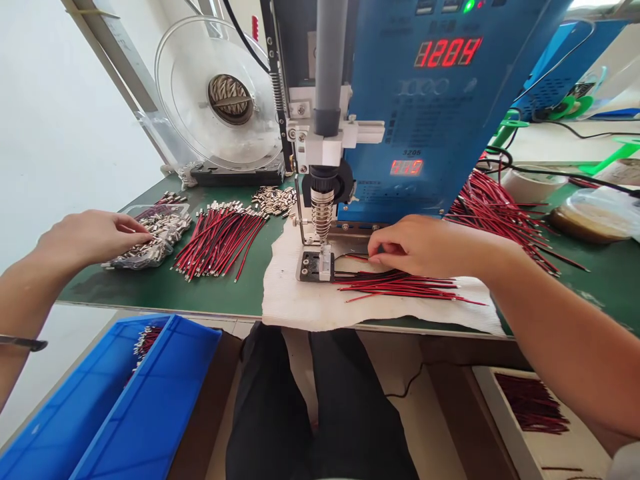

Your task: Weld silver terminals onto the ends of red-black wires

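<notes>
My left hand [95,237] is over a clear plastic tub [186,227] of small silvery metal connectors [163,230]. Its fingers are drawn together among the connectors, and whatever is between them is hidden. With a pinch, my right hand [413,245] holds a red-and-black wire [356,256] whose end reaches the small black fixture [311,265] under the soldering head [323,200]. Below that hand, a bunch of red and black wires [400,285] lies on white corrugated paper [290,300].
Wires with metal ends [217,240] and loose connectors [275,200] lie on the green table [120,290]. The blue soldering machine [430,133] stands ahead. More wires [493,207] lie right. A blue bin [145,400] stands lower left, a white tray [575,453] lower right.
</notes>
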`<state>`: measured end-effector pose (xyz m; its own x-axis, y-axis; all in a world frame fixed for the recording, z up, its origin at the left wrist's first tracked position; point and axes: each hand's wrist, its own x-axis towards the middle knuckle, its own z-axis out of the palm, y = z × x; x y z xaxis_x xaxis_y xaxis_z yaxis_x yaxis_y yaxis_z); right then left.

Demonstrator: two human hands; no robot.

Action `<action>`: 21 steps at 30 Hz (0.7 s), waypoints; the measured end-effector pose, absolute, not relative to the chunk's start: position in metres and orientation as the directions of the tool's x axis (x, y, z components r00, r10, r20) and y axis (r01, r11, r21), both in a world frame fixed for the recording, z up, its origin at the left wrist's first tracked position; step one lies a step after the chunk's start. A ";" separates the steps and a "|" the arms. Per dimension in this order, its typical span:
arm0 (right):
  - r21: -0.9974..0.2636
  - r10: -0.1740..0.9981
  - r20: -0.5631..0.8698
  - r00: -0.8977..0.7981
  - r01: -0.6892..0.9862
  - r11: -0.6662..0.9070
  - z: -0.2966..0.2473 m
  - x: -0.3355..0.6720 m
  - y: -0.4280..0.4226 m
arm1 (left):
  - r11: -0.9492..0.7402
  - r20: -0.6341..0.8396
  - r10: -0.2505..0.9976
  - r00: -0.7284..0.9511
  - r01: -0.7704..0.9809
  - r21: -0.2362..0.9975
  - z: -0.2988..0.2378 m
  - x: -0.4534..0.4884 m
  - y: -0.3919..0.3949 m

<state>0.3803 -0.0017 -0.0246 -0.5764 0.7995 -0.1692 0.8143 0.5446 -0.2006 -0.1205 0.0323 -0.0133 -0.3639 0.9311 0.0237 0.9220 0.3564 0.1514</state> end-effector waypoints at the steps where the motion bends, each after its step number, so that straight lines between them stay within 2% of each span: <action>1: -0.211 0.793 -0.138 -0.594 0.799 0.562 -0.025 0.381 -0.002 | 0.397 0.028 0.915 -0.402 0.912 0.106 -0.012 -0.115 0.030; 3: -0.238 0.760 -0.073 -0.645 0.752 0.615 -0.025 0.382 -0.001 | 0.434 0.020 0.900 -0.435 0.900 0.031 -0.009 -0.106 0.025; 5: -0.261 0.737 -0.040 -0.675 0.719 0.645 -0.026 0.382 -0.001 | 0.429 0.022 0.903 -0.429 0.903 0.019 -0.006 -0.101 0.022; 10: -0.323 0.758 -0.069 -0.649 0.733 0.598 -0.024 0.380 -0.003 | 0.412 0.106 0.902 -0.417 0.908 0.073 0.006 -0.088 0.005; 12: -0.354 0.751 -0.055 -0.658 0.716 0.601 -0.024 0.379 -0.004 | 0.374 0.163 0.903 -0.398 0.914 0.161 0.011 -0.069 -0.012; 13: -0.365 0.746 -0.036 -0.665 0.704 0.609 -0.024 0.379 -0.004 | 0.388 0.192 0.881 -0.433 0.892 0.231 0.011 -0.056 -0.021; 16: -0.376 0.728 0.043 -0.685 0.664 0.646 -0.025 0.377 -0.003 | 0.292 0.206 0.877 -0.435 0.821 0.490 0.003 -0.007 -0.047; 18: -0.378 0.723 0.089 -0.685 0.648 0.661 -0.026 0.376 -0.002 | 0.113 0.211 0.917 -0.339 0.726 0.678 -0.011 0.024 -0.057; 20: -0.388 0.722 0.127 -0.680 0.636 0.667 -0.026 0.375 -0.002 | -0.060 0.230 0.942 -0.246 0.551 0.832 -0.028 0.051 -0.059; 21: -0.393 0.720 0.147 -0.679 0.627 0.672 -0.026 0.374 -0.002 | -0.090 0.209 0.952 -0.224 0.448 0.889 -0.037 0.062 -0.058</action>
<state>0.3744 -0.0018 -0.0255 -0.6787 0.7195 0.1473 0.6274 0.6722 -0.3930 0.0617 -0.0581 -0.0365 -0.2242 0.9519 0.2090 0.4484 -0.0896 0.8893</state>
